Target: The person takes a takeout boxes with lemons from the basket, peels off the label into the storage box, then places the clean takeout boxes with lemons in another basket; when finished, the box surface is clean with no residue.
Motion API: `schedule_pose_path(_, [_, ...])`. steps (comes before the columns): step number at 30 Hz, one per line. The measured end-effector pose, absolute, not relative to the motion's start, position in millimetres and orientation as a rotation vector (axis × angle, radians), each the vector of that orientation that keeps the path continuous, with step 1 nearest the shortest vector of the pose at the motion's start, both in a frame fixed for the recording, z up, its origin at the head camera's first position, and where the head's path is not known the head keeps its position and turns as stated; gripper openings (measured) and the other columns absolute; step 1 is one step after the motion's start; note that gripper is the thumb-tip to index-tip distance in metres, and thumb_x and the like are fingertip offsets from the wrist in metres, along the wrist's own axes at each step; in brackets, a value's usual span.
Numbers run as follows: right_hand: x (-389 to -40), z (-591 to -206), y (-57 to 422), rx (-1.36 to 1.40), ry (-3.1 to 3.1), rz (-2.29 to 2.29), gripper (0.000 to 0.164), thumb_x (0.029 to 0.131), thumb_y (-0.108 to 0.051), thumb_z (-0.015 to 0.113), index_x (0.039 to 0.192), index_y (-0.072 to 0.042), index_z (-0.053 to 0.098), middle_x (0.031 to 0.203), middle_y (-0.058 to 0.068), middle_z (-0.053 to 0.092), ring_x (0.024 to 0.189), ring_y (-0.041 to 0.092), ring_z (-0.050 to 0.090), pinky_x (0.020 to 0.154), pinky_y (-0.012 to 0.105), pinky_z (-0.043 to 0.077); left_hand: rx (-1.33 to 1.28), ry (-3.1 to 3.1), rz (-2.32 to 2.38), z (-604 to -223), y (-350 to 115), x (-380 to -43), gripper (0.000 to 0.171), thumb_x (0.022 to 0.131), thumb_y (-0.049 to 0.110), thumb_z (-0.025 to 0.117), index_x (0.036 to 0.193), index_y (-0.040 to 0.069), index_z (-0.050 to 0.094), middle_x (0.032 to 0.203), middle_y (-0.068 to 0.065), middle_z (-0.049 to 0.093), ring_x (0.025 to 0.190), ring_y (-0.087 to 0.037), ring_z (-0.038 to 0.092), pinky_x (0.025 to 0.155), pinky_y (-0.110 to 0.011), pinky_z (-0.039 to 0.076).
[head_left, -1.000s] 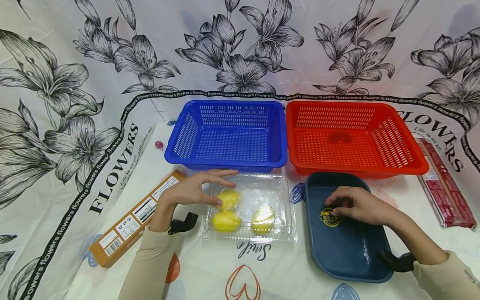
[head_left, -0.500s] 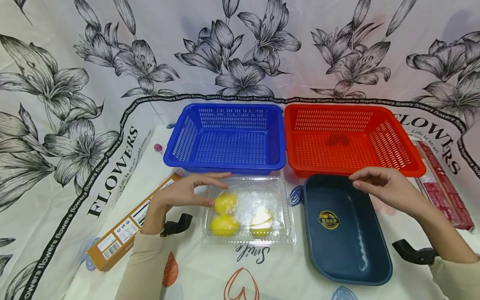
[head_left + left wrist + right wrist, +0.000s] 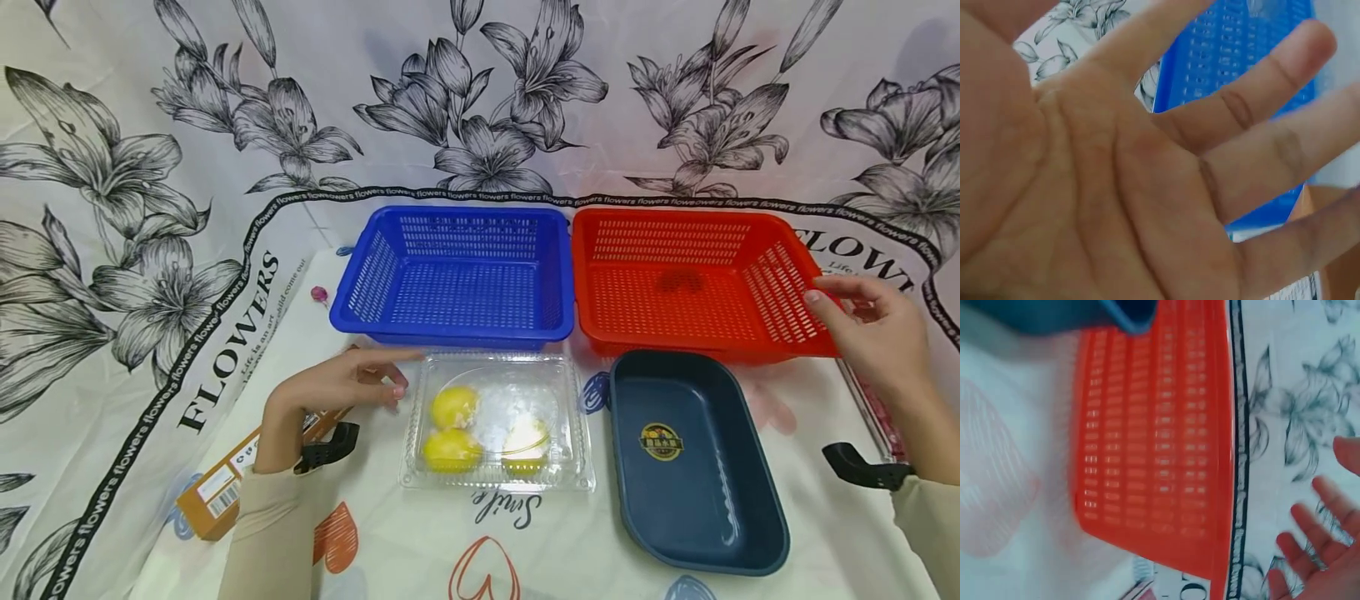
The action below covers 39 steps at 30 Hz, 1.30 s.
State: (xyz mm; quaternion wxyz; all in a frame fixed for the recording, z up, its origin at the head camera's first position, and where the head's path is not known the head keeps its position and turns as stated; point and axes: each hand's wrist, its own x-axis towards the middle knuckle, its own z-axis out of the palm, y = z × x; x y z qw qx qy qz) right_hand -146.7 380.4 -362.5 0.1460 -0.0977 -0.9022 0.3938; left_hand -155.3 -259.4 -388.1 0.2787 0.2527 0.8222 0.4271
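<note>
My left hand (image 3: 341, 383) hovers over the brown carton (image 3: 213, 504), left of a clear plastic clamshell box (image 3: 555, 392). Its palm and extended fingers fill the left wrist view, with nothing held. Inside the clear box lie three yellow, lemon-like fruits (image 3: 453, 450). At the right side of the red basket (image 3: 675, 312) is my right hand (image 3: 873, 329), overlapping the rim in the head view. Its fingers look loosely extended and apart from the basket in the right wrist view. A blue-grey tub (image 3: 697, 500) with a round label stands in front of the red basket.
A blue basket (image 3: 465, 292) stands left of the red one, their rims touching. Partly behind my right hand lies a red-and-clear packet (image 3: 870, 404). A small pink lollipop-like item (image 3: 319, 294) lies left of the blue basket. Flower-patterned cloth rises behind.
My right hand has moved from inside the blue-grey tub, over its far rim, to the red basket's right side. My left hand has drawn left, away from the clear box.
</note>
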Motion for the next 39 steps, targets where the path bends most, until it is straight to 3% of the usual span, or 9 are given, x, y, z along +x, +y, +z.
schedule_pose_path(2, [-150,-365,387,-0.352,-2.624,1.127,0.048,0.099,-0.04,0.063,0.141,-0.017,0.059,0.112,-0.027,0.052,0.087,-0.007,0.047,0.064,0.001,0.041,0.66,2.134,1.184,-390,-256,-156,0.068,0.1,0.014,0.063,0.16,0.017,0.032,0.116,-0.024,0.069,0.098,-0.042,0.072,0.086,-0.039,0.059])
schedule_pose_path(5, [-153,-369,393,-0.36,-2.724,1.055,0.063,0.099,-0.045,0.06,0.151,-0.01,0.048,0.143,0.002,0.055,0.118,0.016,0.057,0.098,0.027,0.054,0.632,2.092,1.204,-391,-248,-157,0.072,0.099,0.014,0.066,0.16,0.021,0.028,0.114,-0.021,0.07,0.096,-0.041,0.074,0.085,-0.043,0.059])
schedule_pose_path(7, [-155,-373,397,-0.319,-2.777,0.996,0.07,0.1,-0.045,0.058,0.154,-0.004,0.041,0.158,0.022,0.04,0.139,0.039,0.043,0.115,0.058,0.039,0.639,2.097,1.189,-393,-242,-157,0.073,0.098,0.017,0.068,0.158,0.022,0.028,0.116,-0.018,0.069,0.1,-0.036,0.072,0.086,-0.043,0.059])
schedule_pose_path(9, [-158,-377,399,-0.286,-2.813,0.963,0.073,0.1,-0.045,0.055,0.156,-0.002,0.035,0.161,0.033,0.027,0.147,0.056,0.022,0.111,0.079,0.021,0.647,2.112,1.174,-394,-238,-156,0.073,0.097,0.02,0.07,0.158,0.022,0.028,0.118,-0.016,0.067,0.102,-0.033,0.071,0.086,-0.044,0.058])
schedule_pose_path(19, [-163,-397,417,-0.144,-2.892,0.875,0.078,0.099,-0.041,0.058,0.159,-0.001,0.027,0.159,0.038,0.024,0.132,0.06,0.029,0.092,0.079,0.032,0.767,2.089,1.177,-395,-224,-152,0.062,0.104,0.01,0.054,0.159,0.019,0.026,0.11,-0.016,0.059,0.089,-0.03,0.068,0.078,-0.046,0.06])
schedule_pose_path(25, [-165,-407,422,-0.035,-2.885,0.881,0.085,0.096,-0.039,0.061,0.161,-0.002,0.019,0.167,0.029,0.015,0.147,0.058,0.014,0.102,0.085,0.022,0.735,2.069,1.201,-396,-218,-152,0.044,0.107,0.019,0.052,0.148,0.018,0.038,0.109,-0.018,0.054,0.08,-0.035,0.067,0.076,-0.049,0.061])
schedule_pose_path(30, [-163,-417,420,-0.093,-2.822,0.91,0.085,0.096,-0.041,0.059,0.163,-0.009,0.018,0.171,0.021,0.01,0.152,0.057,0.006,0.11,0.084,0.009,0.714,2.03,1.234,-399,-213,-151,0.049,0.102,0.018,0.062,0.142,0.01,0.036,0.104,-0.02,0.046,0.068,-0.046,0.064,0.064,-0.047,0.06])
schedule_pose_path(36, [-160,-422,421,-0.15,-2.781,0.936,0.085,0.096,-0.043,0.058,0.164,-0.012,0.016,0.172,0.015,0.009,0.154,0.053,0.005,0.114,0.081,0.009,0.729,2.04,1.292,-404,-206,-155,0.05,0.099,0.013,0.065,0.141,0.009,0.038,0.114,-0.019,0.04,0.072,-0.03,0.061,0.064,-0.037,0.059])
schedule_pose_path(39, [-158,-423,422,-0.174,-2.783,0.953,0.086,0.096,-0.044,0.058,0.164,-0.014,0.014,0.173,0.012,0.007,0.156,0.051,0.005,0.114,0.081,0.011,0.743,2.026,1.33,-405,-205,-157,0.049,0.098,0.011,0.066,0.14,0.01,0.042,0.117,-0.018,0.039,0.067,-0.036,0.057,0.062,-0.038,0.059])
